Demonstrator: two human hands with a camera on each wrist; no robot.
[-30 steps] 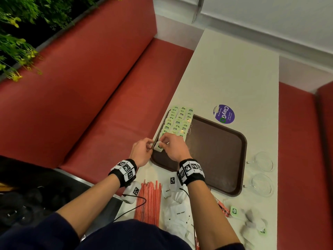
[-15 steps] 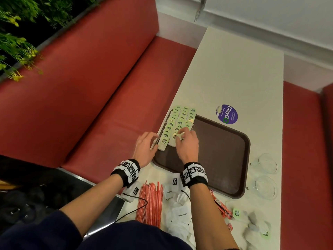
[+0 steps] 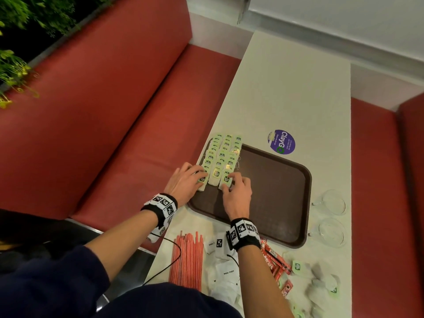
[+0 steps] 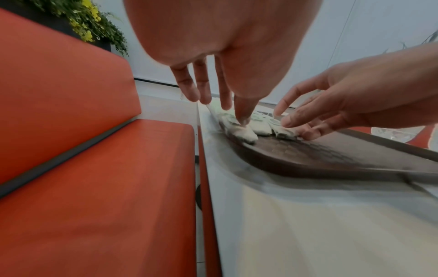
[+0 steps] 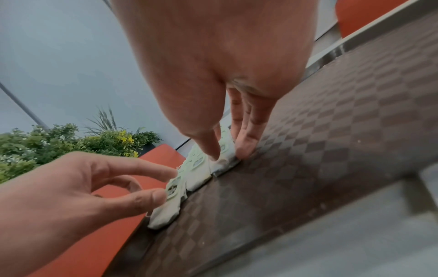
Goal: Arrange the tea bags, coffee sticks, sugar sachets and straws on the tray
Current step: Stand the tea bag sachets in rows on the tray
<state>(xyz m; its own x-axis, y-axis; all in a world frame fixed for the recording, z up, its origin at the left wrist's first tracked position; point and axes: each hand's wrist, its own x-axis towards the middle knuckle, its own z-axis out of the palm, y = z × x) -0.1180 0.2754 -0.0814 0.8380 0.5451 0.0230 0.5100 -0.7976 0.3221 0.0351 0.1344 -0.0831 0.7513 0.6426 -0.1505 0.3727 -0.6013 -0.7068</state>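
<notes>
The tray (image 3: 270,198) looks like dark brown plastic with a matt, checker-textured floor. The tea bags (image 3: 223,157) are pale paper with slightly glossy green tags. The tabletop (image 3: 286,88) is smooth and off-white; the bench (image 3: 103,134) at 9 o'clock has smooth red upholstery.

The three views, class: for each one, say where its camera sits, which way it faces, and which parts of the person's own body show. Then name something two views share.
Head: worn on the head, looking down at the tray, tea bags and straws; both forearms, left hand, right hand.
Left wrist: looks along the left hand's fingers toward the tea bags; the right hand enters at the right.
Right wrist: looks along the right hand's fingers; the left hand shows lower left.
Shared: both wrist views show the nearest tea bags and both hands.
</notes>
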